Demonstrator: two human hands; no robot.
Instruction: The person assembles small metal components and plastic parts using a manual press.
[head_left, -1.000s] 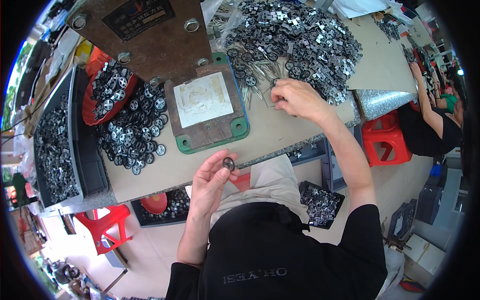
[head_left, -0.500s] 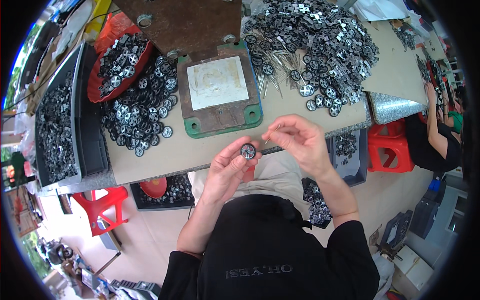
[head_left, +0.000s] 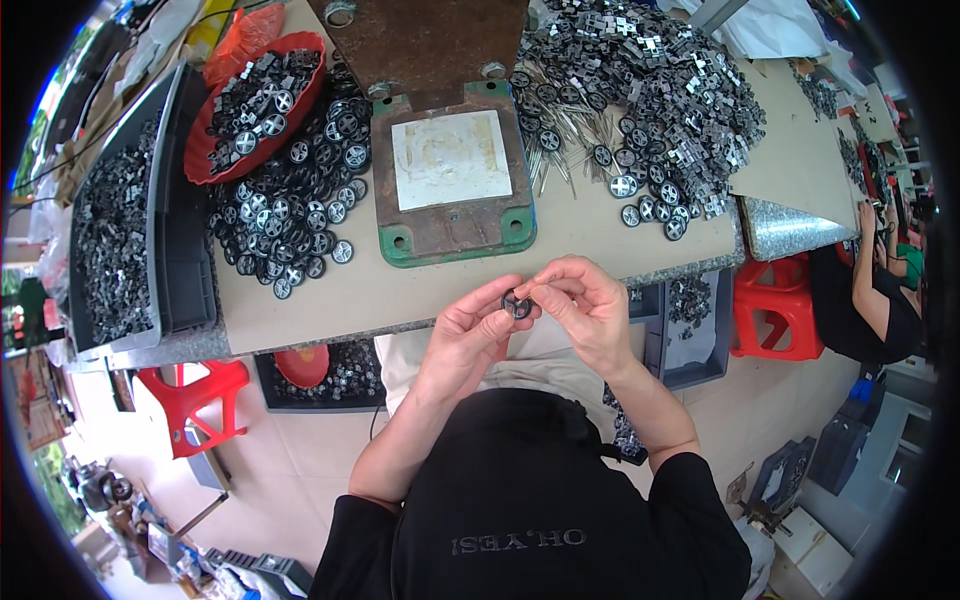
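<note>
Between the thumb and fingers of my left hand is a small black toy wheel with a spoked silver hub. My right hand meets it from the right, its thumb and forefinger pinched at the wheel's face. The thin metal rod in that pinch is mostly covered by my fingertips. Both hands are above my lap, just off the table's near edge. Beyond them stands a green-and-brown metal press base with a white pad on top.
Left of the press lie heaped wheels, a red bowl of parts and a dark bin. Thin rods and a large pile of dark parts lie to its right. A red stool and another person are farther right.
My right hand has moved left and slightly down, bringing the rod to the wheel. The wheel has shifted a little right and tilted. The whole view has also shifted slightly.
</note>
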